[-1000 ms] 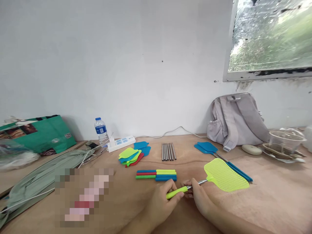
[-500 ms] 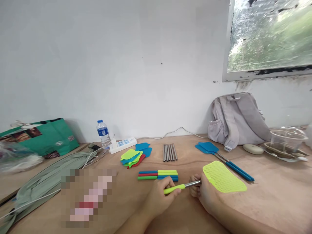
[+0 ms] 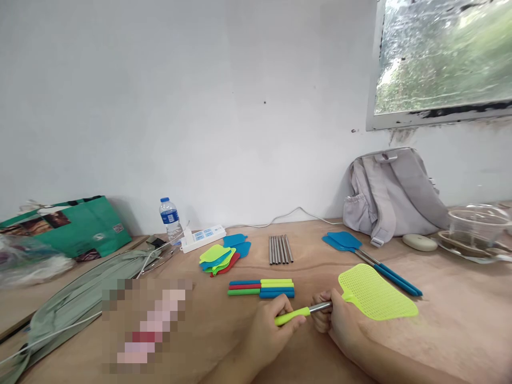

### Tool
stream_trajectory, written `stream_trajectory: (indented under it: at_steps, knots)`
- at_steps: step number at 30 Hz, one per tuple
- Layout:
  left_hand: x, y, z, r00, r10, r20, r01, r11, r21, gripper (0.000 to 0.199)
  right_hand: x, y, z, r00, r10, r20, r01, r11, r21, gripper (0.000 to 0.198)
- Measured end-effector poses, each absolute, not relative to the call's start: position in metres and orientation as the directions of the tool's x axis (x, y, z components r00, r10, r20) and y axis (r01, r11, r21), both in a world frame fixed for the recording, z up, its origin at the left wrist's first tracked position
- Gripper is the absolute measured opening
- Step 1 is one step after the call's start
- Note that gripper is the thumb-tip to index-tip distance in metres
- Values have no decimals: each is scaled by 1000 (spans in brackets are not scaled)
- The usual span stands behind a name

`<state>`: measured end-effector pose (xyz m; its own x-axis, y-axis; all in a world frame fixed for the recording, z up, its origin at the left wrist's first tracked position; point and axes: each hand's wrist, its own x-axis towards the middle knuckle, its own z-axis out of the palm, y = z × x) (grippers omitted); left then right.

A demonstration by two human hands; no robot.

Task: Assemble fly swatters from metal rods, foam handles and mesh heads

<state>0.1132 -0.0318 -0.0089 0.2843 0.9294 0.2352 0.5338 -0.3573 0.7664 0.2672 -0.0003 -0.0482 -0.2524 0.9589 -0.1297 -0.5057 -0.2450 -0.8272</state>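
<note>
My left hand (image 3: 272, 326) is closed around the yellow-green handle (image 3: 293, 316) of a fly swatter. A short piece of its metal rod (image 3: 320, 306) shows between the handle and my right hand (image 3: 339, 322). That hand is wrapped around the rod close to the yellow-green mesh head (image 3: 378, 293), which extends to the right just above the table. Beyond my left hand lie coloured handles (image 3: 244, 286) in blue, red, green and yellow-green, set side by side. Several bare metal rods (image 3: 280, 249) are lined up farther back.
Loose swatter heads (image 3: 216, 255) are piled at the left. Two blue swatters (image 3: 396, 277) with handles lie on the right. Around them are a power strip (image 3: 203, 238), a water bottle (image 3: 171, 218), a green bag (image 3: 92, 226), a grey backpack (image 3: 400, 197) and a clear plastic container (image 3: 476, 226).
Both hands and the swatter have shifted slightly right. Less bare rod shows between handle and right hand, and the neck of the mesh head is now visible. The view has turned slightly.
</note>
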Motion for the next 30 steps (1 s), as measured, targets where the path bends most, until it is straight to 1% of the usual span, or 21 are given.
stream_trajectory:
  at_steps: [2, 4, 6, 9, 11, 13, 15, 17, 19, 20, 21, 22, 24, 26, 28, 30]
  knots:
    - [114, -27, -11, 299, 927, 227, 460, -348, 817, 26, 263, -1, -49, -270, 958, -95, -434, -209, -876, 31]
    - [116, -24, -14, 330, 919, 217, 348, -332, 877, 26, 260, -5, -49, -327, 944, -40, -336, -156, -929, 32]
    - [117, -23, -17, 354, 911, 211, 266, -315, 911, 26, 258, -9, -46, -390, 920, 19, -257, -88, -962, 32]
    - [117, -26, -18, 353, 907, 230, 250, -329, 911, 23, 259, -12, -39, -403, 911, 92, -238, -7, -971, 32]
    - [116, -28, -17, 370, 894, 255, 266, -364, 892, 20, 262, -10, -34, -370, 923, 103, -277, -4, -961, 30]
    - [113, -27, -15, 368, 889, 272, 313, -394, 864, 19, 267, -5, -32, -309, 947, 85, -306, -15, -952, 28]
    - [106, -23, -13, 290, 905, 312, 407, -411, 816, 19, 276, 4, -31, -210, 976, 54, -289, -9, -957, 28]
    - [96, -17, -12, 155, 911, 382, 512, -405, 758, 21, 291, 16, -30, -96, 995, 36, -201, 16, -979, 28]
    - [82, -9, -11, 28, 893, 448, 586, -378, 717, 22, 312, 29, -29, 0, 997, 81, -4, 81, -997, 27]
    - [75, -5, -10, -21, 881, 473, 606, -365, 707, 23, 324, 35, -28, 38, 989, 143, 138, 136, -981, 28]
    - [67, -1, -10, -65, 864, 499, 616, -358, 701, 23, 337, 42, -27, 44, 970, 239, 288, 216, -933, 29]
    - [60, 3, -9, -103, 844, 526, 622, -358, 696, 22, 350, 48, -26, 35, 941, 337, 421, 292, -859, 30]
    - [46, 9, -7, -171, 800, 575, 630, -360, 688, 20, 374, 60, -24, -6, 889, 458, 650, 351, -674, 26]
    - [35, 14, -4, -229, 767, 599, 641, -345, 686, 19, 396, 70, -24, -1, 869, 494, 771, 315, -553, 19]
    - [27, 18, -2, -281, 747, 603, 653, -312, 690, 18, 415, 76, -23, 40, 875, 483, 830, 241, -504, 17]
    - [21, 20, -1, -318, 731, 604, 664, -283, 692, 18, 433, 79, -23, 90, 889, 450, 870, 150, -469, 23]
